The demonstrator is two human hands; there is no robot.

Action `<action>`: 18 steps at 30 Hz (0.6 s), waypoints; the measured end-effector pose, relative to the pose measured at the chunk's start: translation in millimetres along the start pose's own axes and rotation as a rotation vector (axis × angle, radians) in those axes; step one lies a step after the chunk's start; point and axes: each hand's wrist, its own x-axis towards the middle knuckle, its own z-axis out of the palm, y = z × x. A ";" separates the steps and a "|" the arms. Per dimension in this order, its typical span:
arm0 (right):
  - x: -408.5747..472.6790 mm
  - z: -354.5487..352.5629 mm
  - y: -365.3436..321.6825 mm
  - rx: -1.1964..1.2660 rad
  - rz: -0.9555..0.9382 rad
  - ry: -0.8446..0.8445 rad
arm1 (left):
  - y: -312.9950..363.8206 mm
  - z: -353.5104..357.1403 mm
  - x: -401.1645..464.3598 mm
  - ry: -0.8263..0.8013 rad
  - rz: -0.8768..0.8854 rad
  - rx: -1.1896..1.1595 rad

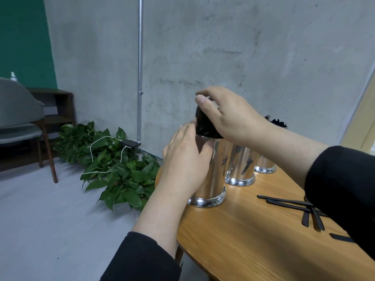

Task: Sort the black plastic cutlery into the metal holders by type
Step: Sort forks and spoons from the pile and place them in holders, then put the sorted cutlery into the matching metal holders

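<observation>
Three shiny metal holders stand in a row on the wooden table (253,236). My left hand (185,159) wraps around the nearest holder (214,179). Black cutlery (204,125) sticks up out of it, and my right hand (229,114) grips the top of that bunch from above. The middle holder (241,165) sits just behind, partly hidden by my right wrist. The far holder (264,166) carries black forks (277,121) that show above my forearm. Several loose black cutlery pieces (296,206) lie crossed on the table at right, partly under my right sleeve.
The table's rounded left edge lies just beside the nearest holder. Beyond it on the floor are leafy green plants (119,169) with a white cable and a small black device (129,143). A grey chair (20,118) and dark shelf stand at far left. A concrete wall rises behind.
</observation>
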 end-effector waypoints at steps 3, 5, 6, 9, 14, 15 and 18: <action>-6.0 -3.9 7.1 0.063 0.020 0.040 | 0.6 -2.2 -1.8 -0.039 -0.030 -0.016; -11.7 -8.3 14.7 0.082 0.026 0.124 | 0.6 -4.5 -2.9 -0.070 -0.051 -0.047; -15.3 -10.9 19.0 0.094 0.035 0.167 | 0.5 -5.5 -3.3 -0.078 -0.053 -0.063; -31.9 -20.2 34.8 0.136 0.094 0.256 | 5.5 -5.3 -5.9 -0.011 -0.030 -0.091; -106.1 -43.3 64.3 0.138 0.247 0.291 | 27.8 -0.8 -19.5 0.519 0.281 -0.172; -128.9 -49.2 73.8 0.123 0.305 0.274 | 34.4 4.8 -23.7 0.533 0.367 -0.201; -211.4 -67.1 107.0 0.040 0.491 0.183 | 57.3 31.9 -39.1 0.254 0.416 -0.286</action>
